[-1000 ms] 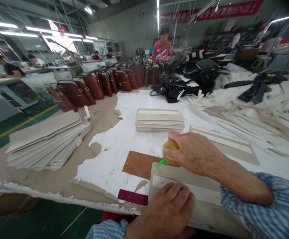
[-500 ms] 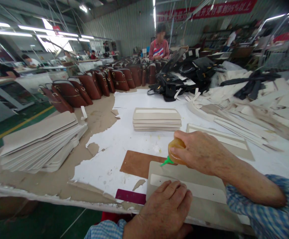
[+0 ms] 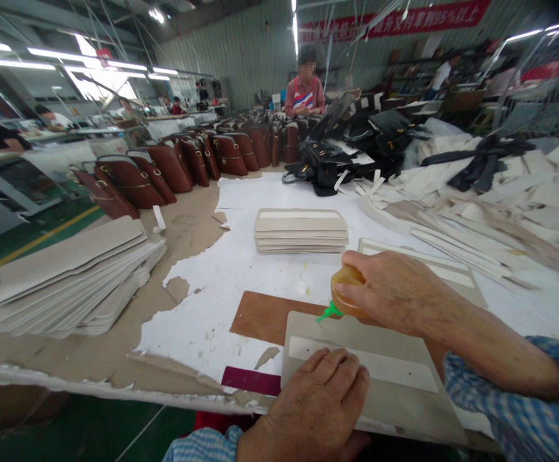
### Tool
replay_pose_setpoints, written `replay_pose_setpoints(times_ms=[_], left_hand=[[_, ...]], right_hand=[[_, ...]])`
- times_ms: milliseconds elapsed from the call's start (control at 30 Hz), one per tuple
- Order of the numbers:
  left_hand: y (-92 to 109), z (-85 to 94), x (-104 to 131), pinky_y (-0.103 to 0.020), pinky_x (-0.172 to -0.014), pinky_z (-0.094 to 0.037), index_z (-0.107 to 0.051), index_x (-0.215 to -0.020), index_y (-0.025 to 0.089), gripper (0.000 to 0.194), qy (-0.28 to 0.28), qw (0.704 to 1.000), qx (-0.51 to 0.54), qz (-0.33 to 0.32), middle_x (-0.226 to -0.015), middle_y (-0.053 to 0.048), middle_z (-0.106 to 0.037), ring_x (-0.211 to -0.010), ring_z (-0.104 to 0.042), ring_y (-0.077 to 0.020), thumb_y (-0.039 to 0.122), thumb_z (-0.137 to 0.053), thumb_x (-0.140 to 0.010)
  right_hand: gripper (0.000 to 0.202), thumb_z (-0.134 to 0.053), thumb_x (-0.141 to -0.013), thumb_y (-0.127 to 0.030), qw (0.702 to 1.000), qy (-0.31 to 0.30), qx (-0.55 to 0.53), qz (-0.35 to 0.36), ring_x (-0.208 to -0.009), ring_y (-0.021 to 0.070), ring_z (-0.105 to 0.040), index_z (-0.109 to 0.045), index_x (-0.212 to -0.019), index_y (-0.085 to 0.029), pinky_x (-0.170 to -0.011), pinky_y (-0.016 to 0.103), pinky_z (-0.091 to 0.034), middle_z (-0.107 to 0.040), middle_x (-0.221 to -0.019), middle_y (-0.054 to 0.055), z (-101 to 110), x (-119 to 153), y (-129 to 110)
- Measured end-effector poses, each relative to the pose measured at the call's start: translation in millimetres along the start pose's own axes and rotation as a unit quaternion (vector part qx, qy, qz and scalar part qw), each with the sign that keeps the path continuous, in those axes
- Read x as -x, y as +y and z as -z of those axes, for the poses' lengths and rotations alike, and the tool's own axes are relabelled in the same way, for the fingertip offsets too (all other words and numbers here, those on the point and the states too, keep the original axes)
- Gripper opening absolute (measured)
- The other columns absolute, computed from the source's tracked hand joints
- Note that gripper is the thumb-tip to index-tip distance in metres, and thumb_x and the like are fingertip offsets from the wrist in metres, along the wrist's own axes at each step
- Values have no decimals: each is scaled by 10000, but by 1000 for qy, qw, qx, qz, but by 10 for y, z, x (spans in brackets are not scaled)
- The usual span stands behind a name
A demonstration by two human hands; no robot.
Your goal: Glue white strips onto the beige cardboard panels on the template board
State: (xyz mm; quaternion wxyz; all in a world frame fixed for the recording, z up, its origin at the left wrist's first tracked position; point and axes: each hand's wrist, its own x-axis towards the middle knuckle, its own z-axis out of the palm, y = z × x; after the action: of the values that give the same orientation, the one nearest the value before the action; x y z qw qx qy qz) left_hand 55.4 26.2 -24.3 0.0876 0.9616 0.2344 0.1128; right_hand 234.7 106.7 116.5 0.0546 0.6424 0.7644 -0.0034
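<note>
A beige panel with rounded corners lies in front of me, a paler strip with small dark dots running along it. My left hand rests flat on the panel's left part, fingers stretched out over the strip. In my right hand is a squeeze bottle of amber liquid, tilted downward. Its green nozzle points at the panel near the upper left edge; whether the tip touches, I cannot tell. Partly under the panel lies a brown leather piece.
Beyond the panel stands a neat stack of similar panels. A fanned pile of beige pieces lies left. Brown bags, black bags and pale scraps fill the far side. A co-worker stands behind the bags.
My right hand has shifted the bottle slightly to the right, its nozzle moving along the panel's upper edge. My left hand stays in place on the panel.
</note>
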Motion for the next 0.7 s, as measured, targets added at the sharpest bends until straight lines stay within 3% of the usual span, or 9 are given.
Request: replay_pose_setpoints(times_ms=[700], left_hand=[[9, 13, 4, -393, -1304, -271, -432, -1550, 79, 630, 1, 1000, 1, 4, -1580, -137, -532, -1461, -476, -294, 543, -373, -1128]], right_hand=[[229, -417, -951, -447, 999, -24, 1, -33, -812, 323, -673, -526, -924, -247, -626, 353, -295, -706, -854, 115, -44, 81, 241]])
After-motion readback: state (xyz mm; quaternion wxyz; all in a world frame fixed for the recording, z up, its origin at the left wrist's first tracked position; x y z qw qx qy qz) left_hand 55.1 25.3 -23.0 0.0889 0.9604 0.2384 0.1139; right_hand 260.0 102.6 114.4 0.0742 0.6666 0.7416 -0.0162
